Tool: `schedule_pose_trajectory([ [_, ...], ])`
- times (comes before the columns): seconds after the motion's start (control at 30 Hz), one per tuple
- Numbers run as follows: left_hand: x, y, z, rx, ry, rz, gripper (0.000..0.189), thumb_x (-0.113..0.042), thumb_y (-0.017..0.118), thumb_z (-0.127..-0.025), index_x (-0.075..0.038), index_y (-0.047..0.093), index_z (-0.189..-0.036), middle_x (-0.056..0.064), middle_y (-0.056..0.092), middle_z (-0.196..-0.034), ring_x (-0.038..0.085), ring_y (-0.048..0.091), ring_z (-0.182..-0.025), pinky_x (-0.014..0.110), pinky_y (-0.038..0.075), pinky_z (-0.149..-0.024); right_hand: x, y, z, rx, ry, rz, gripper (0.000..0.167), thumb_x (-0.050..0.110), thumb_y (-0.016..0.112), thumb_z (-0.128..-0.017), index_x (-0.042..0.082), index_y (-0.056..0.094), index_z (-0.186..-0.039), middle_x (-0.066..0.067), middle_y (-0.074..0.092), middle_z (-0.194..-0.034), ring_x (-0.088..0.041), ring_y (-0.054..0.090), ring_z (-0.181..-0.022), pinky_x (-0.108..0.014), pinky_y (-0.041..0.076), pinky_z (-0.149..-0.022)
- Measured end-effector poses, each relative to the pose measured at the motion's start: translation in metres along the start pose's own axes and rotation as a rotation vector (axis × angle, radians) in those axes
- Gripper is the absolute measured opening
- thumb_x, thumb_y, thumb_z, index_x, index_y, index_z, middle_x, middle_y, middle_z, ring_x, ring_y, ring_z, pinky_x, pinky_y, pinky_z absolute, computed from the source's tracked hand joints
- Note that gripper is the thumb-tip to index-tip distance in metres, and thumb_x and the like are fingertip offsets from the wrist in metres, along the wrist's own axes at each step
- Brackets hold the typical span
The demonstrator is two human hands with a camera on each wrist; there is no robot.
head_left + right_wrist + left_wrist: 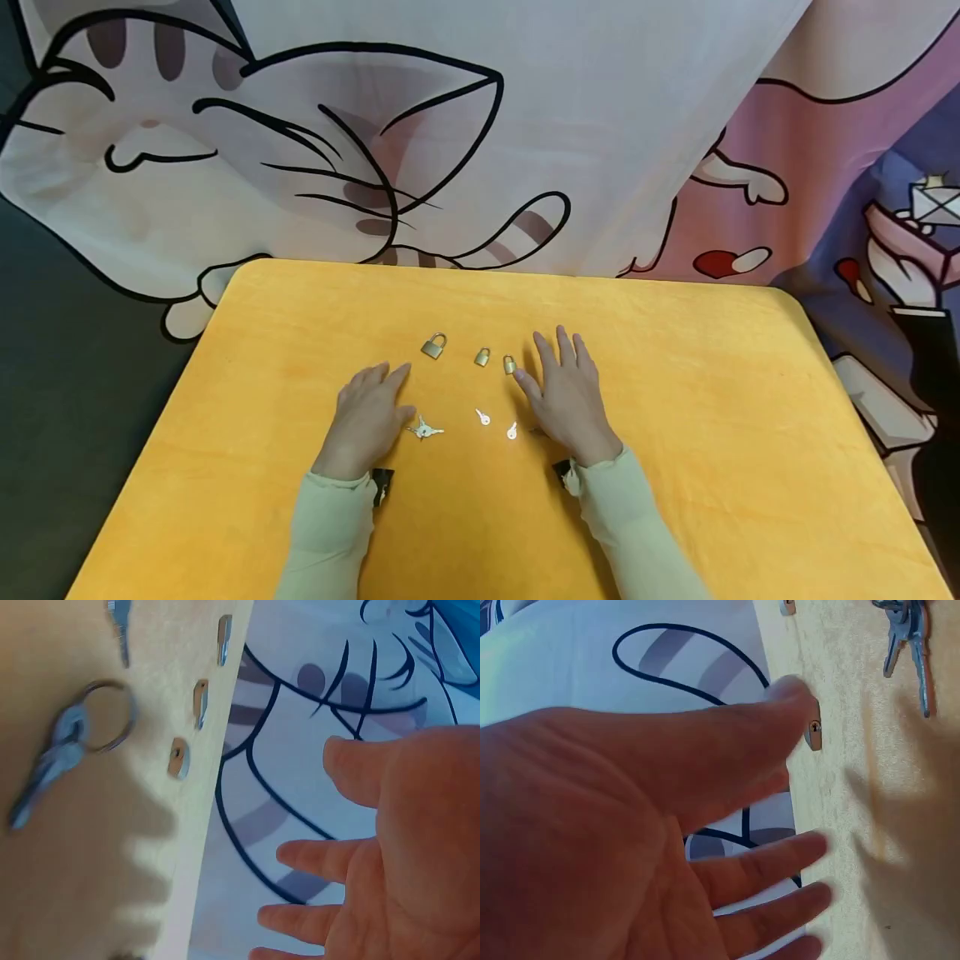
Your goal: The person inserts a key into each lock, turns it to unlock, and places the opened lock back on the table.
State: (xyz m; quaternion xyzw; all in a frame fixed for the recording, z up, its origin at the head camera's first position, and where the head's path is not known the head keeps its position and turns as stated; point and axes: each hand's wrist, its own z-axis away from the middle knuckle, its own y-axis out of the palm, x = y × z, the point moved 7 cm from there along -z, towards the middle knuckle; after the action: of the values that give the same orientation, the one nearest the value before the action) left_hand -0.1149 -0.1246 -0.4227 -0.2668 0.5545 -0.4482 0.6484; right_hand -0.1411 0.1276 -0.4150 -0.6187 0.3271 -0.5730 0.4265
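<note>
Fingers spread, my left hand (367,417) hovers over the left part of the table, its thumb beside a bunch of keys (424,429). My right hand (570,400) is likewise spread and holds nothing; its thumb is close to the smallest padlock (510,365). Farther left are a middle-sized padlock (482,357) and a larger padlock (433,346), all with shackles pointing away from me. Between the hands lie a small key (483,417) and another small key (512,431). In the right wrist view, keys on a ring (71,735) lie in that hand's shadow.
The yellow table (465,533) has a far edge just beyond the padlocks. Behind it hangs a cartoon-printed cloth (600,150), with dark floor (90,400) at the left. Dark straps (382,486) show at both wrists, under pale green sleeves (330,533).
</note>
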Motion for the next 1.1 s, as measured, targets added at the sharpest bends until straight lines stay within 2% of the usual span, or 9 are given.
schedule_pose_trajectory([
  [0.1, 0.000, 0.001, 0.000, -0.020, -0.008, -0.029, 0.063, -0.024, 0.076, -0.091, 0.000, 0.051, -0.144, 0.026, 0.055, -0.131, 0.045, 0.050, -0.119, 0.057, 0.041, -0.099, 0.007, 0.002, -0.009, 0.011, 0.027, 0.007, 0.067, 0.046, 0.051, -0.104, 0.004, 0.038, -0.154, -0.030, 0.026, -0.158, -0.050, 0.026, -0.144, -0.062, 0.027, -0.113],
  [0.17, -0.001, 0.004, 0.000, -0.023, -0.021, -0.045, 0.063, -0.027, 0.079, -0.088, 0.001, 0.056, -0.140, 0.024, 0.059, -0.120, 0.041, 0.054, -0.108, 0.053, 0.047, -0.090, 0.012, 0.003, -0.015, 0.022, 0.045, 0.007, 0.067, 0.046, 0.052, -0.104, 0.004, 0.038, -0.154, -0.030, 0.029, -0.157, -0.048, 0.030, -0.142, -0.061, 0.030, -0.111],
  [0.27, -0.002, 0.008, 0.001, -0.026, -0.032, -0.059, 0.058, -0.028, 0.080, -0.086, 0.001, 0.061, -0.132, 0.021, 0.062, -0.112, 0.037, 0.057, -0.099, 0.050, 0.049, -0.084, 0.021, 0.005, -0.023, 0.038, 0.045, 0.013, 0.067, 0.045, 0.053, -0.103, 0.004, 0.038, -0.154, -0.030, 0.031, -0.156, -0.048, 0.032, -0.141, -0.060, 0.032, -0.111],
  [0.43, -0.004, 0.010, 0.003, -0.059, -0.033, -0.049, 0.044, -0.032, 0.082, -0.085, 0.002, 0.068, -0.110, 0.014, 0.065, -0.094, 0.030, 0.061, -0.081, 0.046, 0.052, -0.074, 0.038, 0.010, -0.038, 0.050, 0.017, 0.031, 0.066, 0.043, 0.058, -0.102, 0.004, 0.041, -0.153, -0.030, 0.036, -0.153, -0.047, 0.036, -0.138, -0.058, 0.035, -0.109],
  [0.57, -0.004, 0.010, 0.005, -0.079, -0.070, -0.014, 0.036, -0.034, 0.082, -0.084, -0.002, 0.065, -0.085, 0.007, 0.060, -0.076, 0.022, 0.056, -0.064, 0.037, 0.049, -0.059, 0.051, 0.016, -0.051, 0.070, 0.003, 0.048, 0.065, 0.042, 0.060, -0.101, 0.006, 0.043, -0.152, -0.027, 0.041, -0.151, -0.045, 0.039, -0.136, -0.055, 0.038, -0.108],
  [0.67, -0.004, 0.012, 0.006, -0.088, -0.101, -0.003, 0.042, -0.037, 0.083, -0.082, -0.007, 0.059, -0.066, 0.003, 0.053, -0.062, 0.018, 0.050, -0.053, 0.032, 0.042, -0.049, 0.061, 0.019, -0.060, 0.084, -0.008, 0.070, 0.064, 0.042, 0.060, -0.101, 0.007, 0.045, -0.151, -0.026, 0.044, -0.149, -0.044, 0.042, -0.134, -0.054, 0.041, -0.105],
  [0.77, -0.004, 0.015, 0.005, -0.094, -0.123, -0.013, 0.051, -0.042, 0.083, -0.080, -0.010, 0.052, -0.054, 0.002, 0.047, -0.054, 0.017, 0.046, -0.046, 0.030, 0.037, -0.044, 0.072, 0.021, -0.069, 0.105, -0.016, 0.088, 0.062, 0.043, 0.060, -0.101, 0.009, 0.047, -0.151, -0.024, 0.046, -0.147, -0.042, 0.045, -0.132, -0.052, 0.044, -0.103],
  [0.83, -0.003, 0.018, 0.005, -0.093, -0.137, -0.028, 0.055, -0.045, 0.084, -0.079, -0.012, 0.050, -0.051, 0.002, 0.045, -0.051, 0.018, 0.045, -0.044, 0.030, 0.035, -0.042, 0.078, 0.021, -0.075, 0.122, -0.025, 0.106, 0.060, 0.043, 0.060, -0.100, 0.010, 0.048, -0.150, -0.023, 0.049, -0.145, -0.041, 0.048, -0.130, -0.052, 0.046, -0.100],
  [1.1, -0.003, 0.021, 0.003, -0.104, -0.171, -0.029, 0.051, -0.042, 0.086, -0.078, -0.010, 0.052, -0.056, 0.006, 0.048, -0.052, 0.021, 0.047, -0.044, 0.032, 0.038, -0.041, 0.092, 0.032, -0.094, 0.224, -0.007, 0.108, 0.058, 0.040, 0.063, -0.099, 0.015, 0.049, -0.150, -0.017, 0.053, -0.140, -0.034, 0.053, -0.123, -0.046, 0.052, -0.092],
])
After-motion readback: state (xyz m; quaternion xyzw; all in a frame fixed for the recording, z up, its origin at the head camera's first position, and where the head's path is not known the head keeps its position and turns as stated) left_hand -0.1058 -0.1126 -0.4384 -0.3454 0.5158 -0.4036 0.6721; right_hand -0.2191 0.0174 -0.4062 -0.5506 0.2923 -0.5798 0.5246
